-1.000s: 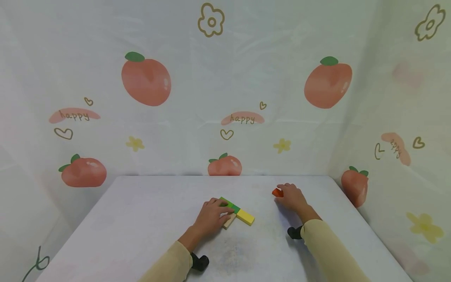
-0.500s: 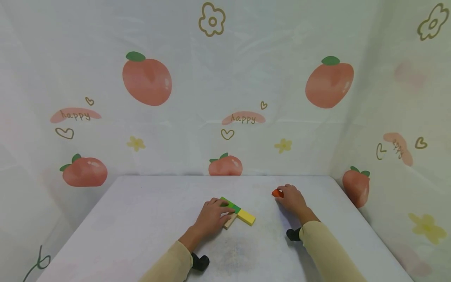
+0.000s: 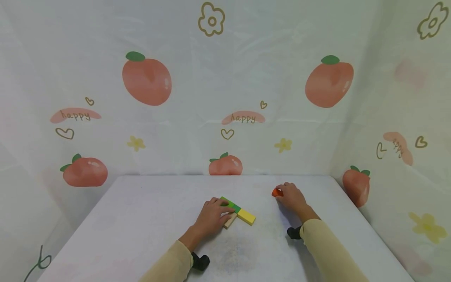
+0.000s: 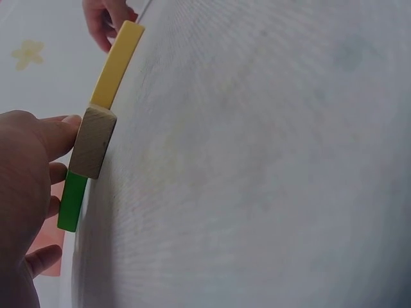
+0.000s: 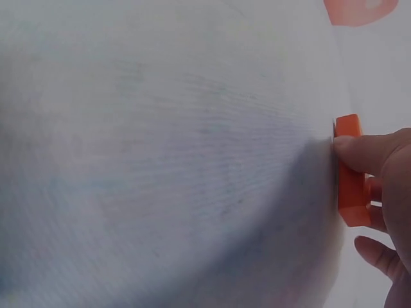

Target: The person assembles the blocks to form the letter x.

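Note:
In the head view, a light green block, a dark green block and a yellow block lie end to end in a slanting row. A plain wooden block meets the row from the near side. My left hand rests over the row's left part, fingers spread on the green, thumb touching the wooden block. Farther right, my right hand pinches an orange block at the table, with the thumb on its near side and fingers behind.
The white table has a smudged patch near its front middle. A pale curtain printed with fruit and flowers stands behind the table's far edge and along its sides. Black wrist mounts stick out below both sleeves.
Both hands and the blocks stay nearly where they were. The right hand shifts only very slightly around the orange block, which remains in its grasp.

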`<state>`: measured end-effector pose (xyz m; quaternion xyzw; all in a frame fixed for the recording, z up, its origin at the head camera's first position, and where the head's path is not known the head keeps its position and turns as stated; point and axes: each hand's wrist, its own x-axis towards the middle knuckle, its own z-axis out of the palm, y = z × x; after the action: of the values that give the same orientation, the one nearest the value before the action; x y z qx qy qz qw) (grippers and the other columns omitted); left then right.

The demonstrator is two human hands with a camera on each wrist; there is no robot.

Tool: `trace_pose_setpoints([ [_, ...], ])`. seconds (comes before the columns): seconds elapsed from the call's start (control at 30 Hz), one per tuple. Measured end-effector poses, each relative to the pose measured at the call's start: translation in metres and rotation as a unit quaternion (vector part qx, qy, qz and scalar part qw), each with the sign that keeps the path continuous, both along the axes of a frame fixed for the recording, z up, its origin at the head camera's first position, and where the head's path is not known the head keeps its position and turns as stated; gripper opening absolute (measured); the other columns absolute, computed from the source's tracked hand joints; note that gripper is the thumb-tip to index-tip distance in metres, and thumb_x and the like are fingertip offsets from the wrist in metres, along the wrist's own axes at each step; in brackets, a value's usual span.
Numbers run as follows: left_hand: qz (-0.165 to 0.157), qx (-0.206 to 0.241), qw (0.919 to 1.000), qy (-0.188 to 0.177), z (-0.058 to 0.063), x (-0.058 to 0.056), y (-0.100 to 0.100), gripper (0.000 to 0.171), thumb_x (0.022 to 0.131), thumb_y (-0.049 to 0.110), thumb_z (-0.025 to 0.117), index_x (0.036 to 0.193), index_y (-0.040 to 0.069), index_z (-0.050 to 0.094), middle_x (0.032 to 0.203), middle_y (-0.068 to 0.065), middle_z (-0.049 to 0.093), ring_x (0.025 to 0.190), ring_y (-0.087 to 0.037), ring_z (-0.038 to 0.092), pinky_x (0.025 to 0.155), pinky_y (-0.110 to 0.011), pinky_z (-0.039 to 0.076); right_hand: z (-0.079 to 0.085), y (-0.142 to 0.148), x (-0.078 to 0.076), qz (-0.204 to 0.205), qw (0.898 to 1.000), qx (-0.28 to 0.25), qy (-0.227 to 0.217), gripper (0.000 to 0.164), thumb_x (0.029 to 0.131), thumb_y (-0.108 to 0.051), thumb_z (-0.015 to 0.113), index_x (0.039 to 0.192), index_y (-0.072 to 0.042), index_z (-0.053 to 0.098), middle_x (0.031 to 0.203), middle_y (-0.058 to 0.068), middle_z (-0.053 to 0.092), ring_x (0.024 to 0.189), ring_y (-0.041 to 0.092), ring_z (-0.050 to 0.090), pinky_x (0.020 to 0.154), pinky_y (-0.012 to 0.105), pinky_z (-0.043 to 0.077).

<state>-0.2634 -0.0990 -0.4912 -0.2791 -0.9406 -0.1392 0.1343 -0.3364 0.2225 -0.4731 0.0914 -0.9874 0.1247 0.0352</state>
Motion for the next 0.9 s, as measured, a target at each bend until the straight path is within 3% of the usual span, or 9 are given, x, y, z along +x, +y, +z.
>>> trace_pose_setpoints([
  [0.27, 0.001, -0.004, 1.0000, -0.001, 0.000, 0.000, 0.000, 0.025, 0.093, 0.033, 0.066, 0.116, 0.030, 0.073, 0.119, 0.003, 0.061, 0.110, -0.020, 0.051, 0.086, -0.041, 0.043, 0.007, 0.001, -0.002, 0.034, 0.999, 0.025, -0.002, 0.036, 0.086, -0.017, 0.074, 0.119, -0.005, 0.066, 0.102, 0.011, 0.059, 0.092, 0.030, 0.050, 0.080, 0.045, 0.046],
  [0.53, 0.004, -0.001, 1.0000, -0.005, -0.001, -0.001, 0.001, 0.025, 0.092, 0.033, 0.067, 0.116, 0.029, 0.073, 0.119, 0.002, 0.061, 0.111, -0.021, 0.050, 0.088, -0.042, 0.043, 0.011, 0.001, -0.001, 0.074, 0.995, 0.048, 0.047, 0.030, 0.086, -0.011, 0.074, 0.115, -0.008, 0.068, 0.097, 0.008, 0.058, 0.093, 0.029, 0.050, 0.081, 0.044, 0.047],
  [0.9, 0.002, -0.005, 1.0000, 0.001, 0.000, 0.000, 0.001, 0.025, 0.093, 0.033, 0.067, 0.117, 0.029, 0.073, 0.119, 0.002, 0.062, 0.111, -0.020, 0.051, 0.088, -0.043, 0.043, 0.014, -0.005, 0.007, 0.083, 0.994, 0.003, 0.074, 0.033, 0.085, -0.003, 0.073, 0.117, -0.007, 0.067, 0.098, 0.009, 0.056, 0.093, 0.028, 0.053, 0.083, 0.044, 0.049],
])
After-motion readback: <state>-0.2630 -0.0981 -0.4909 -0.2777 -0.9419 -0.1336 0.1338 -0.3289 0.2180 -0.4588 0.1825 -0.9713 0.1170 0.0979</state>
